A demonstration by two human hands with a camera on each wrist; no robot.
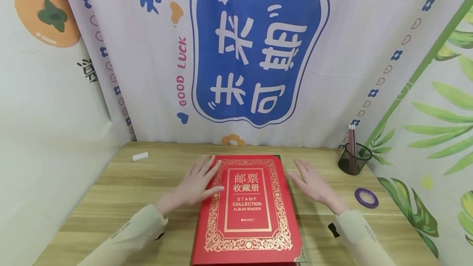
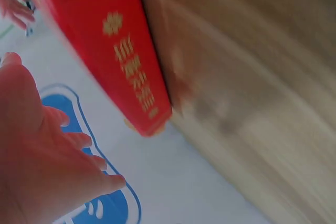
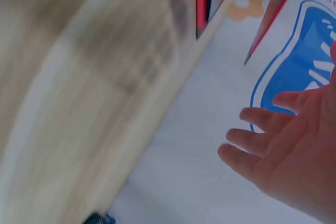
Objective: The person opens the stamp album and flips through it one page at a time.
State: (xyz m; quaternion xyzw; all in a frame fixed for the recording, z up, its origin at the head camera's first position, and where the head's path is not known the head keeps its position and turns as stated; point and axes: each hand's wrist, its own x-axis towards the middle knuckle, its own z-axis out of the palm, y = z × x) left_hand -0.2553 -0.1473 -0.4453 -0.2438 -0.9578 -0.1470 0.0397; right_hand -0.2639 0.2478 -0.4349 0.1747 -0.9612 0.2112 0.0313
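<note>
**Because gold scrollwork runs all the way round it, this red stamp album looks seriously fancy**

So it's sitting mid-table, between the two hands, on a wood-grain tabletop. Smooth, slightly glossy red, pale gold lettering (STAMP COLLECTION ALBUM BINDER), plus an ornate metal corner guard at the near right.

Left hand has its fingers straight and fanned wide over the album's left edge, gripping nothing. Can't tell whether the fingertips actually touch. Right hand is just off the right edge, fingers extended, nothing in it either. Both poke out of cream sleeves.

Around them: a small white rectangular block at back left, a round black mesh pen cup with slim pencils on the right, and a flat purple tape ring nearby. Behind it all hangs a slightly rippled cloth banner.

Fun bit: the left wrist cam catches the spine, with a gold flower and characters that the head view misses. The right wrist cam shows the front cover standing away from the rest of the album, gap and all; from above you'd hardly notice.
</note>
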